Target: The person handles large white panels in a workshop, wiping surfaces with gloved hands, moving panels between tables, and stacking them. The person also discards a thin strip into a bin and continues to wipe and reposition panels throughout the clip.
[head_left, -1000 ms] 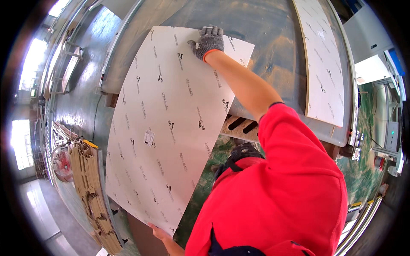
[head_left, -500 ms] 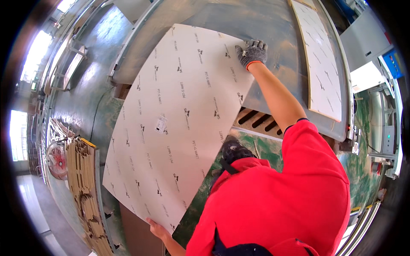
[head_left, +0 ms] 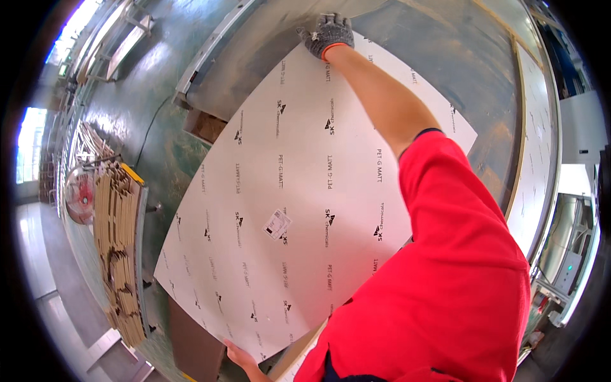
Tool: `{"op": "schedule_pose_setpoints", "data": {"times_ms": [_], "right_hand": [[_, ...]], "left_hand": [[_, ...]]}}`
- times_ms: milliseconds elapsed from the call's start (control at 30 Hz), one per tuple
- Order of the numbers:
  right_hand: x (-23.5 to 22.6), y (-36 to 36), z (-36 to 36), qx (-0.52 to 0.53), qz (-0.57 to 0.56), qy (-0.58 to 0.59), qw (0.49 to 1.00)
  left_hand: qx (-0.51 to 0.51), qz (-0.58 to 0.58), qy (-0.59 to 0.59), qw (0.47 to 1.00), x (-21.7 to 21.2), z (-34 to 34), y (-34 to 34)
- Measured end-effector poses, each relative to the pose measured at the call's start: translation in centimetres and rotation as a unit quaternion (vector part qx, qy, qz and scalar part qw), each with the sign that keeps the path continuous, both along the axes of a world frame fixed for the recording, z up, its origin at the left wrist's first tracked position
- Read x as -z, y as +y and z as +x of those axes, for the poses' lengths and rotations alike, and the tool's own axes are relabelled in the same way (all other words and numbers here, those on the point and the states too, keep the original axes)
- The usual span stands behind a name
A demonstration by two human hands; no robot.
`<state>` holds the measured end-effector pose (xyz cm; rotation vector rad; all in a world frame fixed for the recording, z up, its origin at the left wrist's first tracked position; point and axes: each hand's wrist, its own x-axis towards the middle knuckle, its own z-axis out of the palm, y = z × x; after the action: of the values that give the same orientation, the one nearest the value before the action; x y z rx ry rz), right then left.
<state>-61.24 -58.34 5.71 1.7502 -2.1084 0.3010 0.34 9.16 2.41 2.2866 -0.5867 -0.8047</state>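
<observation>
A large white panel (head_left: 305, 197), printed with rows of dark lettering and carrying a small white label (head_left: 277, 224), lies slantwise in front of me. Its far part rests over a grey worn tabletop (head_left: 439, 70). My right hand (head_left: 328, 33), in a grey knit glove with an orange cuff, is at the panel's far edge, fingers bent over it and thumb out to the left. My bare left hand (head_left: 238, 355) grips the near edge low in the view; its fingers are partly hidden under the panel. My red sleeve covers part of the panel's right side.
Another long printed panel (head_left: 534, 140) lies along the table's right side. To the left stand a stack of brown strips (head_left: 118, 254) on a cart and a round fan with a red centre (head_left: 81, 196). A brown board (head_left: 197, 344) is below the panel's near-left edge.
The panel has turned and shifted right, now covering the slotted opening and floor seen before. My right hand has moved left and farther away with its edge; my left hand stays near the same corner.
</observation>
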Motion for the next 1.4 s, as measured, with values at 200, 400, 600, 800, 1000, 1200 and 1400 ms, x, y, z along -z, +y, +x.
{"op": "schedule_pose_setpoints", "data": {"times_ms": [200, 400, 600, 800, 1000, 1200, 1400], "right_hand": [[-2.0, 1.4, -3.1, -0.134, 0.07, 0.053, 0.987], [-1.8, 7.9, 13.0, -0.321, 0.23, 0.09, 0.914], [0.4, 16.8, 27.1, -0.383, 0.132, -0.068, 0.912], [2.1, 13.7, 16.5, -0.273, -0.068, 0.042, 0.959], [4.7, 27.1, 42.7, -0.375, 0.083, -0.058, 0.921], [8.6, 35.4, 62.7, -0.488, 0.08, -0.083, 0.865], [7.0, 34.6, 55.5, -0.387, 0.137, -0.017, 0.912]], "left_hand": [[-0.007, 0.035, -0.007, 0.999, -0.2, 1.2, -0.6], [-0.005, 0.004, 0.004, 1.0, -1.5, 1.0, -1.5], [0.03, 0.012, -0.028, 0.999, -0.6, 3.5, 2.5], [0.02, 0.038, -0.015, 0.999, 0.6, 7.4, 5.2], [0.011, 0.114, -0.046, 0.992, 0.0, 9.5, 6.9], [0.024, 0.125, -0.087, 0.988, -0.4, 11.8, 9.5], [0.0, 0.134, -0.025, 0.991, 0.8, 15.6, 14.8]]}}
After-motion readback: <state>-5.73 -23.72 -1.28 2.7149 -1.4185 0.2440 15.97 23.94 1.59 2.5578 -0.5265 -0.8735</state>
